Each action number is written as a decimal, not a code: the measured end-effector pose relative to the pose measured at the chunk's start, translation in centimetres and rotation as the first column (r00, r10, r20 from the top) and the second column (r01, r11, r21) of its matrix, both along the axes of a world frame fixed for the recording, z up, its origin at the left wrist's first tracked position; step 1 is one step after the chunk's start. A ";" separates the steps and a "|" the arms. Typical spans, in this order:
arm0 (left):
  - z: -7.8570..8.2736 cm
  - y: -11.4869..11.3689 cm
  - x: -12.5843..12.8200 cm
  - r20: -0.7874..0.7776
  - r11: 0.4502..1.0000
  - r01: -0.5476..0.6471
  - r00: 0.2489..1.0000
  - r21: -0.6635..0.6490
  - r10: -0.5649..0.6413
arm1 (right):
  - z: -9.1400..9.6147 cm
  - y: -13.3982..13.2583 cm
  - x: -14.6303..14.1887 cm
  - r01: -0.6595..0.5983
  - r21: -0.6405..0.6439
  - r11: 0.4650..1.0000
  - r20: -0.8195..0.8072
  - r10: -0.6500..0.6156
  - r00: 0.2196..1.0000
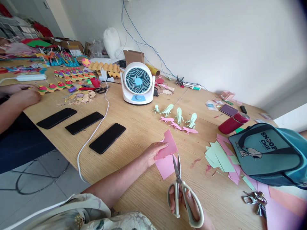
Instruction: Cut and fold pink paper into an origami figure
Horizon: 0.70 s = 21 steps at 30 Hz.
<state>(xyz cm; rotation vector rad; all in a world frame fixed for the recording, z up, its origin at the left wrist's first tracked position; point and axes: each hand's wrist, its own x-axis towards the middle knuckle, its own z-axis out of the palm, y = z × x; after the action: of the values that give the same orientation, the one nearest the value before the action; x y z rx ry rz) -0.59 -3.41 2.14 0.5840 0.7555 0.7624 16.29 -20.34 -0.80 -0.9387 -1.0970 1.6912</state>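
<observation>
My left hand (153, 152) pinches a folded pink piece of paper (169, 144) between thumb and fingers, over the table. A lighter pink sheet (165, 168) lies beneath it, partly covered. White-handled scissors (177, 177) are in my right hand (190, 204), thumb and fingers through the handle loops. Their blades point up, slightly parted, with the tips close to the paper's lower right corner. Beyond my left hand stand several pale green paper insects (178, 115), with pink folded paper figures (176, 125) just in front of them.
Green paper sheets (222, 158), a red bottle (233, 123), a teal bag (268, 156) and keys (257, 198) lie at the right. A white fan (138, 95) stands at the back. Phones (107, 138) and a white cable (95, 131) lie left. Another person's hands (26, 95) are far left.
</observation>
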 end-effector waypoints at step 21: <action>0.4 -0.5 0.0 0.019 0.968 0.238 0.971 0.073 -0.240 | 0.9 0.4 -0.1 0.052 0.041 0.998 0.008 -0.052 0.999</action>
<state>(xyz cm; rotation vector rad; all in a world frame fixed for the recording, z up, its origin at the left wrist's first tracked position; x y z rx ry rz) -0.57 -3.92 2.54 0.7125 0.6209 0.5738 16.23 -19.90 0.13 -0.9417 -1.0999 1.6182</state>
